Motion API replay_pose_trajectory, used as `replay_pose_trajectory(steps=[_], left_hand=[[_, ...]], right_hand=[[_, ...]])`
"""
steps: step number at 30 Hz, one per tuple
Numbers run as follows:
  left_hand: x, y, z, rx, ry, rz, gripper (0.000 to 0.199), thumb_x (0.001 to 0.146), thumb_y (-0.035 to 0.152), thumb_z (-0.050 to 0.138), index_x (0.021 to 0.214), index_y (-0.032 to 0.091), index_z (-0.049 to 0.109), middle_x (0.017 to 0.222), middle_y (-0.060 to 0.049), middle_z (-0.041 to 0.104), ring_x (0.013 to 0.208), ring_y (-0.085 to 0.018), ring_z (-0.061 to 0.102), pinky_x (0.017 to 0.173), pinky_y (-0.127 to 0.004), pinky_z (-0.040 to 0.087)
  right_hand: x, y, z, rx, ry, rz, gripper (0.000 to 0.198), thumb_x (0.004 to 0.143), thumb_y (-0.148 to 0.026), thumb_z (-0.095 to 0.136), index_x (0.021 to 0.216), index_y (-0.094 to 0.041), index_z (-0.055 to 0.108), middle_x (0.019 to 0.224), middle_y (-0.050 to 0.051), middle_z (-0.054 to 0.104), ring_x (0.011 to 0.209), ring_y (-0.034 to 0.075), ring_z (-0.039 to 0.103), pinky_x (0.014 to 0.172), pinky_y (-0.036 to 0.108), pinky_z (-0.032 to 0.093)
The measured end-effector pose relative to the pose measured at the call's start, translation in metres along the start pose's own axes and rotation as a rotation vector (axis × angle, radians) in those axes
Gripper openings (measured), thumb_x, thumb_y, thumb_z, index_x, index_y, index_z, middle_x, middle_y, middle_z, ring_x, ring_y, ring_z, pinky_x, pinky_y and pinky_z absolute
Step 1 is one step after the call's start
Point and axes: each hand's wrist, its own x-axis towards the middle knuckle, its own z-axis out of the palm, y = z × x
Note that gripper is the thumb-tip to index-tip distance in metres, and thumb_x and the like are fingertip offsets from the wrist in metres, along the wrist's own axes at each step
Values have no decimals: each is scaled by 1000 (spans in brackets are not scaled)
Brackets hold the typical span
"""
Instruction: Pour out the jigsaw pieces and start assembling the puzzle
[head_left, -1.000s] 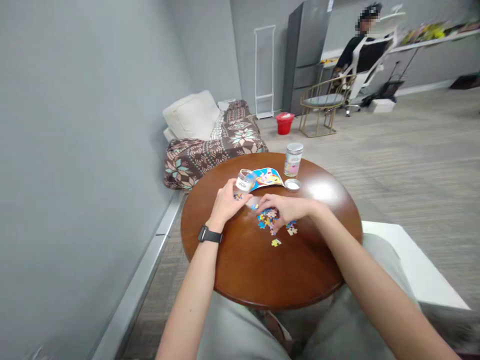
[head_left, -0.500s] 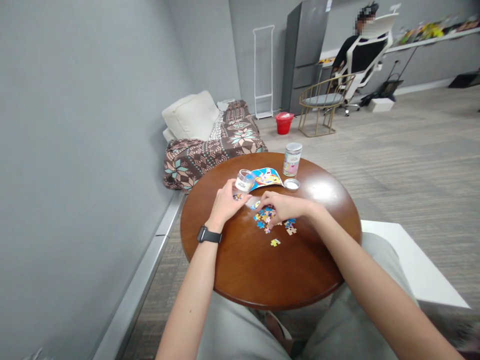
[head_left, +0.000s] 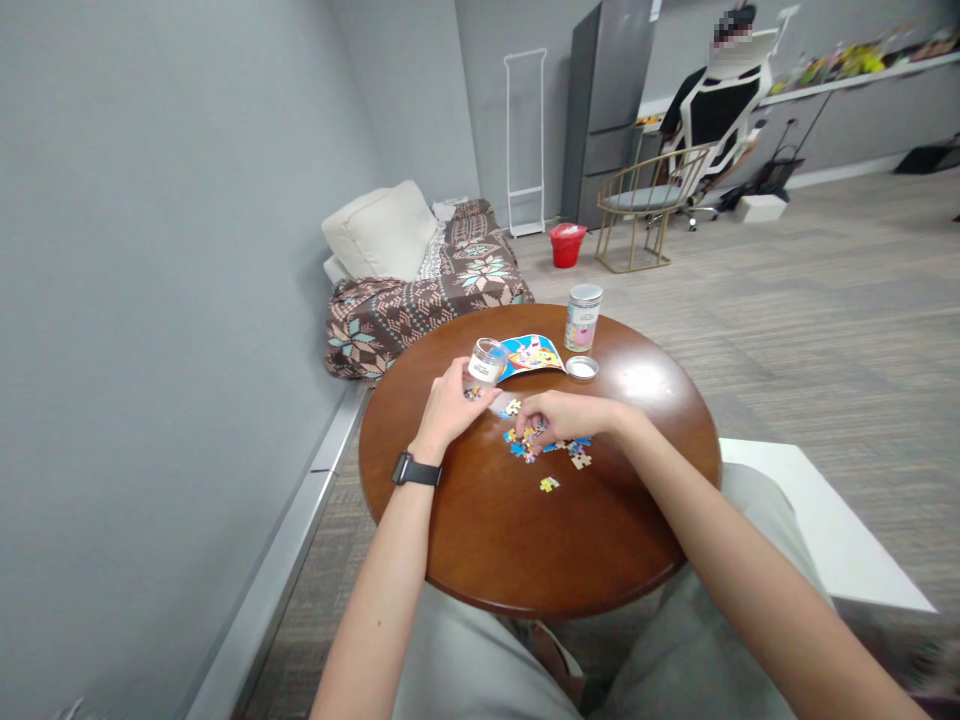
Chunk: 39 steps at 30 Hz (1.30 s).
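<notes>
My left hand (head_left: 455, 400) is wrapped round a clear jar (head_left: 486, 362) with a white label, tilted just above the table, its open mouth away from me. Some jigsaw pieces show near its bottom. My right hand (head_left: 555, 415) reaches down into a small pile of jigsaw puzzle pieces (head_left: 517, 450), fingers and thumb curled together round some of them. Its fingers hide part of the pile. A yellow puzzle piece (head_left: 550, 484) lies apart, closer to me. Behind the jar lies a colourful picture sheet (head_left: 531, 353).
On the round brown table (head_left: 510, 550) stand a lidded, printed can (head_left: 583, 318) and, beside it, a silver lid (head_left: 582, 367). Beyond are a covered couch (head_left: 450, 290), a red bucket (head_left: 566, 247) and a gold-framed chair (head_left: 637, 200). A person (head_left: 679, 100) sits farther back.
My right hand has shifted slightly, its fingers drawing closer together over the pile. My left hand still holds the jar in nearly the same place.
</notes>
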Motion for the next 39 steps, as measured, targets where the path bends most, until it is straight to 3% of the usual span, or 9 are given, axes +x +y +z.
replay_pose_trajectory(steps=[6,10,13,15,21,26,30,33,39], left_hand=[[0,0,0,-15,-5,-6,46,79,38,76,116,22,53,112,-8,72,102,-26,70,89,-39,53],[0,0,0,-30,-19,18,47,80,39,76,117,22,54,112,-7,72,101,-26,70,90,-38,53],[0,1,-1,26,-31,66,48,78,37,78,117,21,56,116,-8,70,105,-26,67,94,-39,51],[-1,4,-2,72,-68,102,51,76,36,79,119,21,56,119,-8,68,109,-26,65,97,-40,49],[-3,12,-3,70,-177,152,55,76,35,78,125,23,57,120,-7,68,114,-27,63,98,-40,47],[-2,14,-3,52,-190,143,53,77,36,77,125,24,58,120,-7,68,112,-27,64,97,-39,48],[-2,12,-3,50,-191,150,54,77,37,78,126,23,58,120,-7,68,111,-26,64,96,-38,48],[-3,11,-2,53,-192,148,55,77,38,77,126,23,57,120,-7,68,111,-26,64,95,-38,49],[-3,13,-3,68,-186,120,55,77,39,78,125,22,56,121,-7,68,111,-27,64,98,-40,48]], right_hand=[[2,-1,-3,55,181,-137,12,76,-22,74,87,-20,76,90,3,74,82,18,67,77,28,51],[5,-2,-7,178,576,-249,18,79,-30,73,95,-21,73,92,3,71,88,19,66,81,33,53],[9,1,-9,320,901,-236,30,76,-36,77,101,-22,67,94,3,68,90,20,65,84,36,55],[10,1,-10,350,1004,-200,30,74,-40,78,94,-22,64,93,3,68,91,21,66,87,38,55],[9,-5,-6,358,928,-115,31,74,-45,77,86,-20,63,92,5,71,88,22,67,81,38,57],[8,-11,-3,229,872,-93,12,79,-31,69,85,-20,70,91,5,74,86,21,69,85,38,56],[6,-13,-6,87,836,-129,11,82,-24,64,83,-21,75,97,6,75,96,23,68,90,38,52],[6,-11,-7,44,851,-173,11,82,-26,65,86,-21,75,99,7,71,97,23,65,86,36,52],[7,-7,-8,45,943,-120,19,81,-36,71,89,-19,67,85,3,62,75,17,56,72,31,47]])
